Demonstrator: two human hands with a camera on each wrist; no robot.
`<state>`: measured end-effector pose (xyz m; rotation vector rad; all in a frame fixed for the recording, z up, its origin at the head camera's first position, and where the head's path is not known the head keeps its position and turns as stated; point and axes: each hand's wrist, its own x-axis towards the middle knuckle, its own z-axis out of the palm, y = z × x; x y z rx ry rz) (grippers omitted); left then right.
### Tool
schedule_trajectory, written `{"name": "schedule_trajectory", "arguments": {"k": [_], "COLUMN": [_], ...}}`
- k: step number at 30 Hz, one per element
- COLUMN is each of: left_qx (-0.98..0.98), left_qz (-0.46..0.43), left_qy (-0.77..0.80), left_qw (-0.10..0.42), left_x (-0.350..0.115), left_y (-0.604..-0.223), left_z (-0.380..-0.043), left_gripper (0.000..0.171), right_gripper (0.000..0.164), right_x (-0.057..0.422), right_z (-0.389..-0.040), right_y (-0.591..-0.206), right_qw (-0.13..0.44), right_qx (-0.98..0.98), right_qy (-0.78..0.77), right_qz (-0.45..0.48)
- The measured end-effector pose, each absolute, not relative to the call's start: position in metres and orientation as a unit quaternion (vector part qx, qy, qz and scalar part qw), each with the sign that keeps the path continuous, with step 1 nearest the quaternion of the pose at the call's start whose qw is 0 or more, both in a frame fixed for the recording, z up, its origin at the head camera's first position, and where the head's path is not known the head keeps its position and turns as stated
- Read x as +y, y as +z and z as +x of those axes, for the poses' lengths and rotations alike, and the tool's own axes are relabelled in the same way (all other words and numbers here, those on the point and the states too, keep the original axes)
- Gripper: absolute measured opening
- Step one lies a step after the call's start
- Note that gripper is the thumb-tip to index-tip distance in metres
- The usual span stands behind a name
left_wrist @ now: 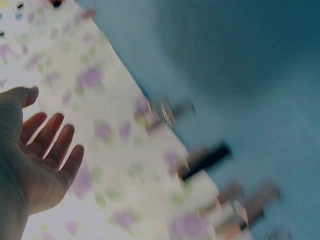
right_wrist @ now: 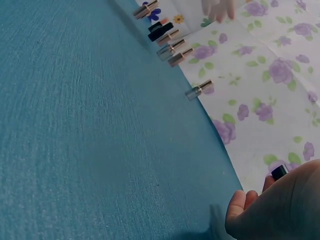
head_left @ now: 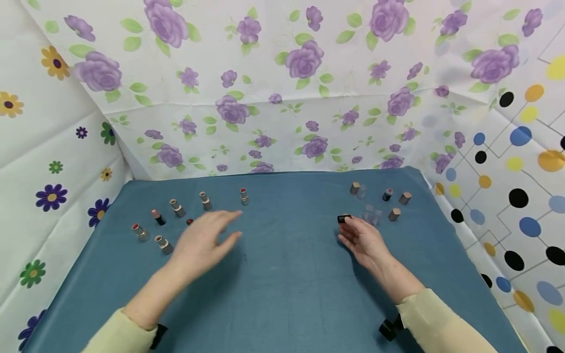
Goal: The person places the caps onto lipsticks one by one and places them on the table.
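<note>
My right hand (head_left: 365,241) pinches a small black cap (head_left: 344,218) between thumb and fingers above the right part of the table. The same black cap (right_wrist: 280,172) shows beyond my fingers in the right wrist view. My left hand (head_left: 200,241) hovers over the left part, fingers spread and holding nothing. It partly hides a red-tipped lipstick (head_left: 190,221). Around it stand several uncapped lipsticks, among them a red one (head_left: 140,232), a pink one in a black base (head_left: 158,217) and another red one (head_left: 244,196) farther right. The left wrist view is blurred.
At the back right stand brown caps (head_left: 405,198), clear caps (head_left: 372,214) and a small black piece with a reddish top (head_left: 387,195). A blue cloth (head_left: 287,274) covers the table. Flower-printed sheeting (head_left: 273,122) rises behind its far edge, and dotted sheeting (head_left: 521,171) borders the right.
</note>
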<state>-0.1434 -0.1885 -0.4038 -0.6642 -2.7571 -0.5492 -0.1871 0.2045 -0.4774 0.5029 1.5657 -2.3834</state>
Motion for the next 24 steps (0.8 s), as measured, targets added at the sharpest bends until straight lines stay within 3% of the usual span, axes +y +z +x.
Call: {"name": "schedule_trajectory", "arguments": {"k": [5,9,16,24], "left_qx": [-0.954,-0.964,-0.984,-0.989], "left_qz": [-0.144,-0.079,-0.006,0.033], "left_qy": [-0.197,-0.185,-0.166,-0.128], "left_qw": [0.174,0.174,0.066,-0.068], "left_x": [-0.242,-0.284,-0.338,-0.360], "left_y": [-0.383,-0.378,-0.389,-0.401], "left_z": [-0.158,-0.169,-0.189,-0.212], "left_gripper": [0.046,0.048,0.064,0.070], "right_gripper": [0.034,0.037,0.035,0.040], "right_x": [0.206,0.208,0.209,0.206], "right_z": [-0.188,-0.188,-0.188,-0.189], "right_y": [-0.479,-0.480,-0.479,-0.480], "right_qw": [0.123,0.124,0.122,0.125], "right_qx": [0.547,0.545,0.548,0.550], "right_qy": [-0.810,-0.810,-0.808,-0.806], "right_qz": [0.174,0.177,0.179,0.177]}}
